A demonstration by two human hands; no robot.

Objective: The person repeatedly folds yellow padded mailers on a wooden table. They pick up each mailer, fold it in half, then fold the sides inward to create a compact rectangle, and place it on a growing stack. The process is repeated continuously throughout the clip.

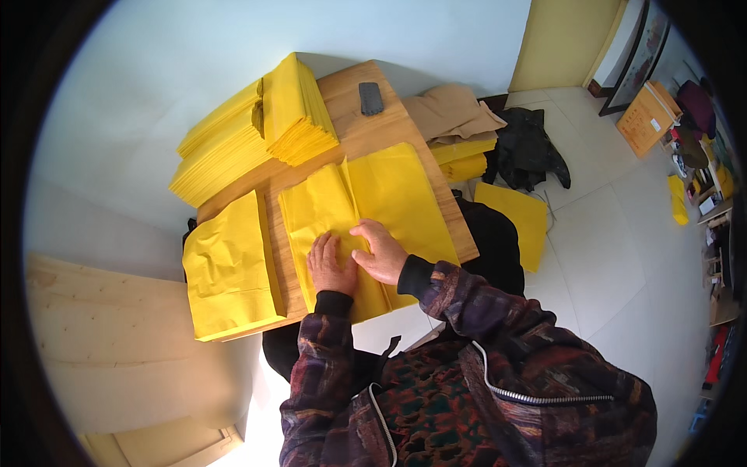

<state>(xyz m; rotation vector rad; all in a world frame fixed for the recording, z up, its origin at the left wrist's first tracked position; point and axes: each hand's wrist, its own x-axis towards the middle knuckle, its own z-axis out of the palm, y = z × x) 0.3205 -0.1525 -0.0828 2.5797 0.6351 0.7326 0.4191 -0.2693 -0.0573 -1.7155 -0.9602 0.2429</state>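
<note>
Yellow paper sheets (402, 192) lie before me on a wooden table, with a folded yellow paper section (318, 198) over their left part. My left hand (332, 265) rests palm down on the folded section, its thumb apart from the fingers. Close beside it, my right hand (380, 251) lies on its side along the raised crease, thumb and fingers spread over the paper. Neither hand visibly grips anything. The underside of the right hand is hidden. To the left lies a creased yellow folded paper (227, 268).
Tall stacks of folded yellow paper (300, 111) stand at the back of the wooden table (350, 131). A dark grey flat object (370, 98) lies near its far corner. Brown paper (449, 114) covers more yellow stacks. A black bag (522, 146) and yellow sheet (516, 222) lie beyond the right edge.
</note>
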